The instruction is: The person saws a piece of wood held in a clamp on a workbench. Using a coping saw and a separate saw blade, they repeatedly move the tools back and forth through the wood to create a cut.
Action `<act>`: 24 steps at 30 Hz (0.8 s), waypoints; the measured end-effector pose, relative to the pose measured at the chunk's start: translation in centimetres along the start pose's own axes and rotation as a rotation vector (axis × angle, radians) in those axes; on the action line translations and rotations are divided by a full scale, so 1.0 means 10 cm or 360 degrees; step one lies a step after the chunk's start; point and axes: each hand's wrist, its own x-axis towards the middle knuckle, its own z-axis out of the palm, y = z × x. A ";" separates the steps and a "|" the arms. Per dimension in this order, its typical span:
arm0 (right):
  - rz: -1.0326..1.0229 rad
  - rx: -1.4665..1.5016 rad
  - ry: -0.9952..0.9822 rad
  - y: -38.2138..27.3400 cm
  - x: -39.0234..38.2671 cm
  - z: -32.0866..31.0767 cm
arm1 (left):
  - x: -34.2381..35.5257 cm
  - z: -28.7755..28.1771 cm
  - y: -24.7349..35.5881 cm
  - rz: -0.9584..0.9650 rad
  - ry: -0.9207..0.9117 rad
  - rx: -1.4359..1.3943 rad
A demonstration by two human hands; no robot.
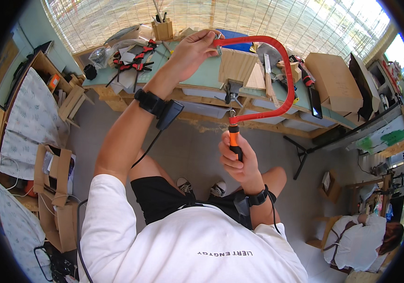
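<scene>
A coping saw (289,80) with a red bow frame and an orange and black handle is between my two hands, its bow bulging to the right. My right hand (240,158) is wrapped around the handle, close to my body. At the far end of the frame, the fingers of my left hand (196,49) are closed in a pinch at the blade fitting. A light wooden board (236,66) stands at the bench edge, inside the bow, above a dark metal vise (232,92). The blade is too thin to make out.
On the green-topped bench (190,80) lie red and black clamps (138,61), a ruler (267,66), a phone (314,103) and a cardboard box (334,82). A black stand (298,155) is on the floor. Another person (357,240) sits at the lower right.
</scene>
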 end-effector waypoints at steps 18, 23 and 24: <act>-0.0393 -0.0699 0.0327 0.18 -0.03 0.26 | -0.02 0.25 0.42 0.0252 -0.0007 0.0995; -0.0252 -0.0445 0.0180 0.17 -0.02 0.24 | 0.02 0.19 0.29 0.0251 -0.0016 0.0922; -0.0253 -0.0406 0.0120 0.16 -0.01 0.23 | 0.02 0.19 0.27 0.0254 -0.0069 0.0867</act>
